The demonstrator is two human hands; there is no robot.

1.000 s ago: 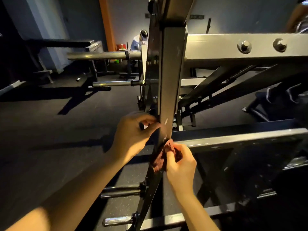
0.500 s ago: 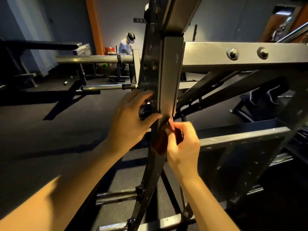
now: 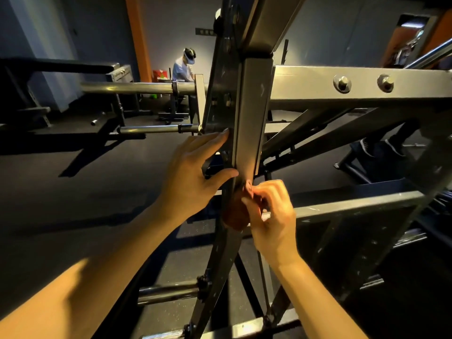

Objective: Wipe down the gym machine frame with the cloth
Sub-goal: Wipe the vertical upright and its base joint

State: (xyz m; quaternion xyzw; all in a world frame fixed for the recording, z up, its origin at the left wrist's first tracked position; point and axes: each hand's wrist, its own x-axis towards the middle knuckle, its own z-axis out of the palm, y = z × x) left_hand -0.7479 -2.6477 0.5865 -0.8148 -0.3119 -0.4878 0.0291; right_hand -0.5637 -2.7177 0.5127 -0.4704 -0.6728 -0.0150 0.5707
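The head view looks down at a gray metal frame (image 3: pixel 318 211) in a dim gym. A tall post (image 3: pixel 252 113) of the frame stands in the middle and leans a little. The cloth (image 3: pixel 233 217) is dark red and bunched up. It sits low on the front of the post, pressed on the metal.

The right hand (image 3: pixel 271 216) is just right of the post. Its fingers (image 3: pixel 252 206) are curled and pinch the cloth against the post. The left hand (image 3: pixel 193 174) is just left of the post, a bit higher than the cloth. It holds nothing. Its fingers are spread and mostly straight, and its thumb and first finger touch the left side of the post.

A wide beam (image 3: pixel 305 86) runs to the right from the post, with two big bolts (image 3: pixel 342 83) in it. Shiny round bars (image 3: pixel 137 88) stick out to the left of the post. Far behind the post, a person (image 3: pixel 183 67) stands near an orange pillar (image 3: pixel 139 37). The floor (image 3: pixel 73 204) around the post is dark
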